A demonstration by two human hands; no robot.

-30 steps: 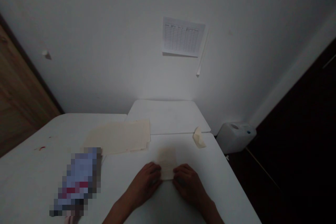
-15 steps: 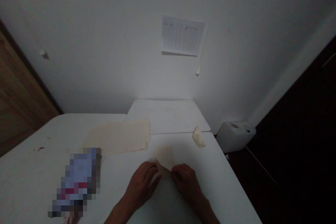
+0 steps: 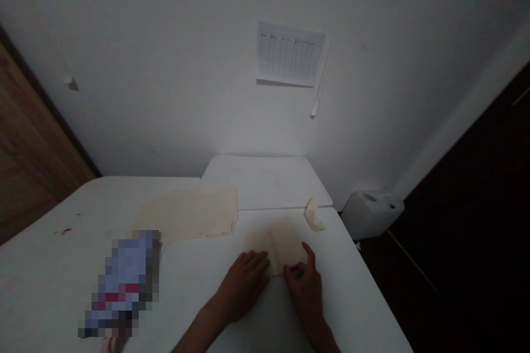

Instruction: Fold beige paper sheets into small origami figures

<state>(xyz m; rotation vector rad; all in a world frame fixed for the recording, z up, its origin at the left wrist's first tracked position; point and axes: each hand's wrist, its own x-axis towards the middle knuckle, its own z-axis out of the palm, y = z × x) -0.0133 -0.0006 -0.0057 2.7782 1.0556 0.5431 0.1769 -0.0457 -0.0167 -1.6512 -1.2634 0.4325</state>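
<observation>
A small cream sheet [image 3: 287, 245], thin like paper or cloth, lies in front of me with a crease running down its left part. My left hand [image 3: 248, 281] rests flat, its fingers stretched out over the lower left part of the sheet. At the sheet's lower edge, thumb and a finger of my right hand [image 3: 304, 281] pinch it, while another finger points up along the right side. Farther off to the right lies a small folded cream piece [image 3: 314, 216].
Larger cream sheets [image 3: 190, 212] lie stacked on the white table [image 3: 199, 298] at the left. Nearer stands or lies a blurred blue item [image 3: 124, 270]. A white board [image 3: 265, 179] adjoins the far edge. A white plastic container [image 3: 370, 215] is on the floor at right.
The sheet has shifted right and now lies flatter, with a crease showing. My left hand has flattened onto it; my right hand has moved right and raised a finger.
</observation>
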